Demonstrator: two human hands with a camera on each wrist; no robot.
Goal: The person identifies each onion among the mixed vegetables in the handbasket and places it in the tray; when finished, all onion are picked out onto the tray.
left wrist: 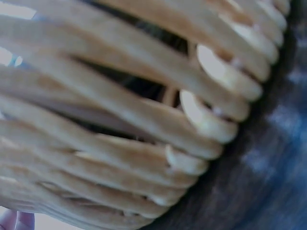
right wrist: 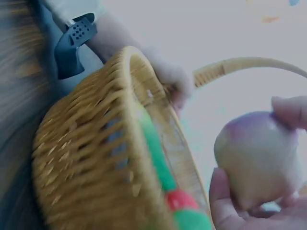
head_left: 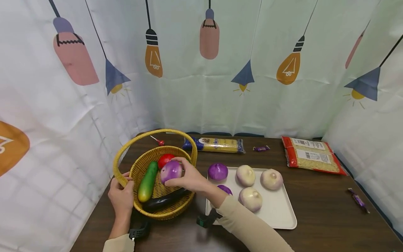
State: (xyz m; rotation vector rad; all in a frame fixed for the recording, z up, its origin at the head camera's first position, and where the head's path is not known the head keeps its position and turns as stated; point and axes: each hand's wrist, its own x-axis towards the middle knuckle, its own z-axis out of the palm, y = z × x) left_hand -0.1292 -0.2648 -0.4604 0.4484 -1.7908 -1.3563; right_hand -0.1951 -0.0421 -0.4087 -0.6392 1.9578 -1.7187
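Observation:
My right hand (head_left: pixel 189 176) holds a purple-and-white turnip (head_left: pixel 171 171) between thumb and fingers, above the inside of a yellow wicker basket (head_left: pixel 163 216). In the right wrist view the same turnip (right wrist: pixel 256 160) shows its pale side, beside the basket's rim. My left hand (head_left: pixel 122 194) grips the basket at its left edge, where the tall handle (head_left: pixel 117 164) meets the rim. Inside the basket are a green cucumber (head_left: pixel 148 182) with a yellowish end, a dark eggplant (head_left: pixel 167 200) and a red tomato (head_left: pixel 165 160), partly covered by the turnip. Blurred wicker (left wrist: pixel 120 100) fills the left wrist view.
Right of the basket, a white tray (head_left: pixel 277 213) bears several turnips (head_left: pixel 251 199), some behind my right arm. Farther back lie a pasta packet (head_left: pixel 217 145), a lollipop (head_left: pixel 161 142), a wrapped candy (head_left: pixel 261 148) and a red-edged grain bag (head_left: pixel 313 155). Another candy (head_left: pixel 359 200) lies far right.

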